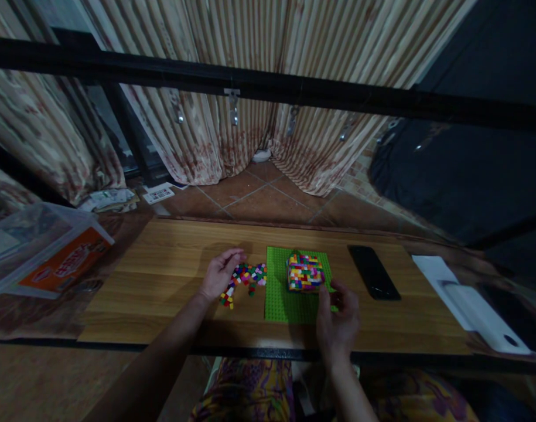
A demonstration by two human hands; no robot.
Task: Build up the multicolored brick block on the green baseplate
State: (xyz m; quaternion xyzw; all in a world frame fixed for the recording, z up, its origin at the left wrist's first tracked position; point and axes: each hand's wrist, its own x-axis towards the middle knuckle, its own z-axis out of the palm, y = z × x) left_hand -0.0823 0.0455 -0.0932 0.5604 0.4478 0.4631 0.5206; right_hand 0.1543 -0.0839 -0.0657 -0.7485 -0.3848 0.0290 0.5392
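Note:
On the green studded baseplate (276, 302) stands a block built of many small coloured toy bricks (303, 273), in rows of red, yellow, white, pink and other colours. My right hand (339, 316) is at the lower right corner of this block, thumb and forefinger apart, the other fingers curled. Left of the plate, loose small bricks (251, 272) lie scattered on the wooden board. At the pile's left edge is my left hand (219, 274), fingers stretched toward the bricks and slightly bent. It partly covers the pile, and I see nothing held in it.
A black phone (374, 272) lies right of the baseplate on the wooden board (162, 275). Farther right are a white case-like object (487, 319) and white paper (439, 281). A clear plastic box (74, 225) with an orange label stands at left. A dark bar (268, 82) crosses beyond the board, before curtains.

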